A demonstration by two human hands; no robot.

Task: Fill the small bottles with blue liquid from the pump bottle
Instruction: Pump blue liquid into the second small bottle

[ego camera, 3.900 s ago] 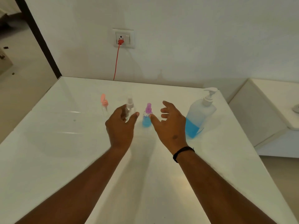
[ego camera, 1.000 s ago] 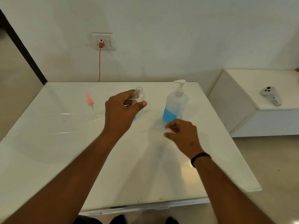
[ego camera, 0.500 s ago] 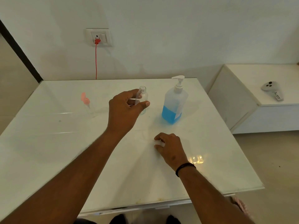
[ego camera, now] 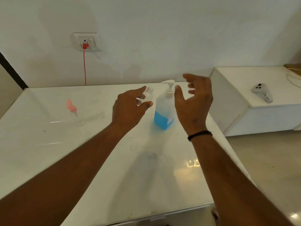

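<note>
Our left hand [ego camera: 130, 110] grips the open small bottle [ego camera: 147, 96] just beside the pump bottle [ego camera: 164, 110] on the worktop [ego camera: 81, 144]; our right hand [ego camera: 193, 103] hovers spread, empty, by the pump. If the neck sits off the spout, blue liquid could spill.

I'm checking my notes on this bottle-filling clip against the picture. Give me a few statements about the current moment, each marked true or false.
1. The left hand holds a small clear bottle with no cap on it. True.
2. The right hand is pressing down the pump. False: it is open beside the pump bottle, fingers spread, not on the pump head.
3. The pump bottle is full to the neck. False: blue liquid fills only its lower part.
4. A small bottle with a pink sprayer top stands apart on the left of the table. True.
5. A red cord hangs from the wall socket. True.
</note>
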